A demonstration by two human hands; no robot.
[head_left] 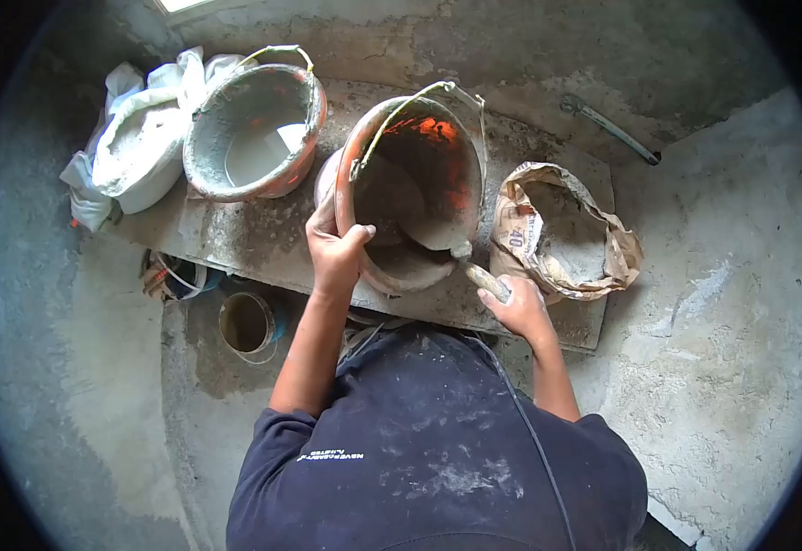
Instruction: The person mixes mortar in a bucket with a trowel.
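An orange bucket (pixel 344 197) crusted with grey mortar leans toward me, its wire handle standing over the opening. My left hand (pixel 335 255) is closed over the near-left rim, thumb on the inside. In my right hand (pixel 520 312) is the worn handle of a trowel (pixel 486 280), the fingers wrapped round it. The trowel's blade reaches into the bucket over the right side of the rim. Grey material lies inside, though shadow hides much of it. Just right of the bucket stands an open brown paper sack (pixel 517 219) holding grey powder.
A second bucket (pixel 201 165) with greyish liquid and an open white sack (pixel 158 188) of pale powder stand at left. All rest on a dusty board (pixel 259 241). Below its front edge is a small pail (pixel 224 323). A pipe (pixel 614 130) protrudes near the back wall.
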